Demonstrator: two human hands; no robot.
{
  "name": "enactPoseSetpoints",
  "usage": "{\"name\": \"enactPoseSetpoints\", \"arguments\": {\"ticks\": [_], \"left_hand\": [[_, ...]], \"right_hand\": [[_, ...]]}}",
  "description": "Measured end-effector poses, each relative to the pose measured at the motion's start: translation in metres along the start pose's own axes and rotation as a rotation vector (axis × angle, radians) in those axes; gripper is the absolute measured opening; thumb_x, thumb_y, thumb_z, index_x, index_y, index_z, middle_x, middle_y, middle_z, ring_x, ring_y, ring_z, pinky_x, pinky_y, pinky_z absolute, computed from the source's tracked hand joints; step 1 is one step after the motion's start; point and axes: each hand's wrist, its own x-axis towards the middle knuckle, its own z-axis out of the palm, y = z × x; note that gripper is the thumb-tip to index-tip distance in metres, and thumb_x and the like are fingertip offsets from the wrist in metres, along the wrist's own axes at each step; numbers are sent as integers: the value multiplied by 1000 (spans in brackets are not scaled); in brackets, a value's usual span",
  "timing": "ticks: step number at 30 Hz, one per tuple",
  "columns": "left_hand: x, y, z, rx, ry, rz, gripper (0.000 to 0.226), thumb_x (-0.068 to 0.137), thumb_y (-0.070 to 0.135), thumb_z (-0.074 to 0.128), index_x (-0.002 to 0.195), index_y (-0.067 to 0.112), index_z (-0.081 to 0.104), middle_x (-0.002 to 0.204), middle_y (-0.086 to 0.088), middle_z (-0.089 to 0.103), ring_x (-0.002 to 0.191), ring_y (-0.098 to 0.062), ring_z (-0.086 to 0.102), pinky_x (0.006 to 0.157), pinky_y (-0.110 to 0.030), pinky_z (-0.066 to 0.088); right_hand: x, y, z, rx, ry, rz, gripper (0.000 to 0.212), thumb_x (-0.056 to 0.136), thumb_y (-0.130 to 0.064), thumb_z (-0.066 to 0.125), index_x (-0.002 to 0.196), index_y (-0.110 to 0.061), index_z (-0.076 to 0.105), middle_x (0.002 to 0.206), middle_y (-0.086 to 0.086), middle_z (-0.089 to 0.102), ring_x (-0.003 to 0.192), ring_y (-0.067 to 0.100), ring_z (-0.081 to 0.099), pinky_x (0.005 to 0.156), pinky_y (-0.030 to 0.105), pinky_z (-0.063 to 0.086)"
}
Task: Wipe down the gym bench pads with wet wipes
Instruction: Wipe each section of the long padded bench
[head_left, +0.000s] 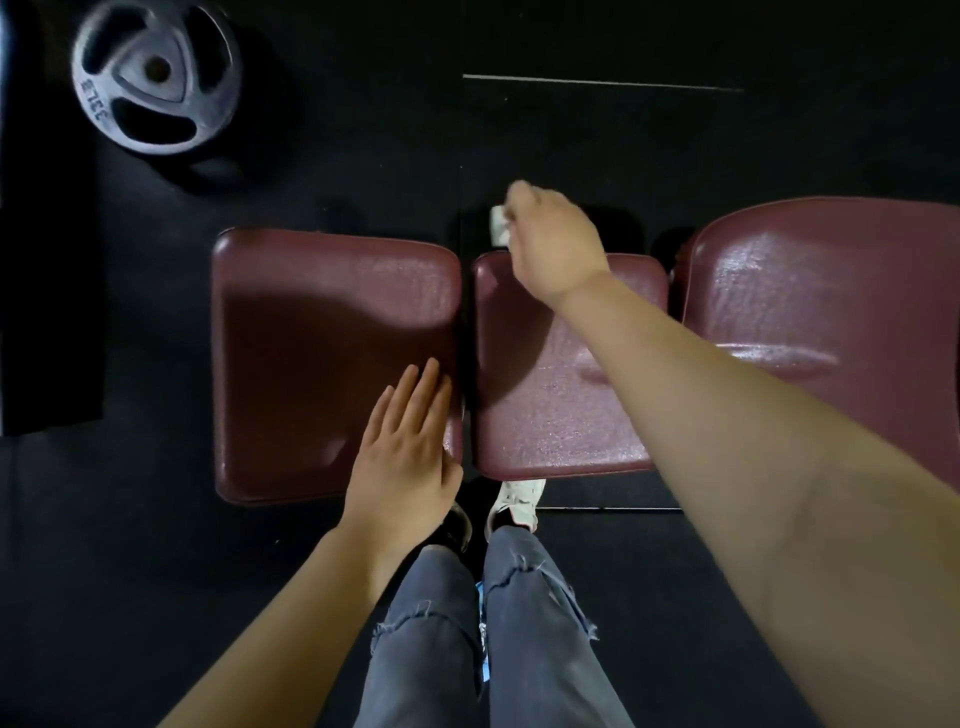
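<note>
Your right hand (550, 244) bunches the limp, light wet wipe (500, 223); left hand (405, 452) flat, fingers straight, on the firm pad (311, 322); keep the wipe wadded

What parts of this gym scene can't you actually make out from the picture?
- Wet wipe, head view: mostly hidden behind the right hand; only a white scrap shows.
- Far edge of the middle pad: covered by that hand.
- Right pad: cut off by the frame's right edge.
- Bench frame: hidden under the pads, lost in dark floor.
- Weight plate lettering: too blurred to read.
- Left pad: partly under the left hand.
</note>
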Motion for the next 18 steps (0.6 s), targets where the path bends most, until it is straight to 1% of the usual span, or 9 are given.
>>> {"name": "enactPoseSetpoints", "arguments": {"ticks": [1, 3, 6, 8, 10, 11, 12, 14, 18], "left_hand": [[0, 0, 0, 6, 2, 0, 66, 84, 22, 44, 148, 4, 41, 160, -12, 29, 150, -28, 22, 121, -45, 21], [2, 1, 0, 10, -5, -6, 67, 85, 24, 47, 149, 6, 40, 160, -11, 29, 150, -28, 22, 120, -44, 19], [3, 0, -2, 49, -15, 22, 66, 87, 30, 44, 149, 7, 40, 159, -10, 31, 148, -26, 24, 119, -44, 16], [5, 1, -2, 75, -31, 44, 65, 88, 31, 41, 149, 8, 40, 159, -9, 31, 149, -26, 23, 119, -45, 16], [6, 1, 1, 99, -49, 43, 65, 88, 30, 37, 150, 9, 39, 160, -9, 28, 150, -26, 22, 120, -47, 17], [7, 2, 2, 118, -61, 47, 65, 88, 31, 36, 150, 10, 39, 161, -8, 27, 150, -26, 22, 121, -48, 18], [8, 3, 3, 139, -74, 53, 65, 88, 31, 36, 150, 11, 40, 161, -8, 26, 150, -26, 21, 121, -50, 18], [8, 6, 5, 169, -90, 47, 66, 86, 32, 36, 149, 13, 41, 162, -7, 25, 150, -25, 21, 121, -52, 18], [9, 11, 9, 184, -85, 19, 67, 84, 31, 38, 148, 12, 44, 161, -8, 27, 149, -25, 23, 121, -52, 16]], "right_hand": [[-4, -1, 7, 44, 60, 53, 14, 89, -12, 50, 102, -8, 54, 100, 15, 63, 93, 39, 58, 71, 42, 41], [-41, -6, 27, 134, 61, -84, 17, 90, -11, 51, 106, -5, 54, 90, 17, 62, 79, 39, 59, 64, 44, 44], [-133, -7, 41, 169, -212, -481, 25, 87, -5, 44, 109, -2, 56, 76, 9, 58, 64, 26, 52, 58, 41, 49], [-178, -2, 38, 42, -375, -787, 28, 78, -8, 48, 106, -3, 52, 73, 4, 57, 64, 21, 52, 59, 34, 48], [-168, 6, 35, -34, -455, -1025, 25, 74, -11, 61, 96, -9, 49, 71, 1, 58, 63, 21, 55, 58, 30, 45], [-144, 7, 32, -36, -441, -1038, 17, 76, -11, 63, 89, -12, 52, 69, 1, 58, 61, 20, 54, 56, 30, 43], [-115, 9, 26, -32, -387, -978, 7, 82, -11, 61, 86, -15, 58, 69, 0, 58, 60, 19, 54, 55, 29, 41], [-55, 16, 15, -57, -225, -729, 14, 90, -17, 54, 94, -20, 67, 77, 0, 62, 67, 19, 56, 56, 29, 33], [-40, 16, 13, 58, 186, -51, 6, 85, -9, 56, 85, -3, 55, 75, 18, 60, 67, 38, 57, 55, 35, 37]]}}
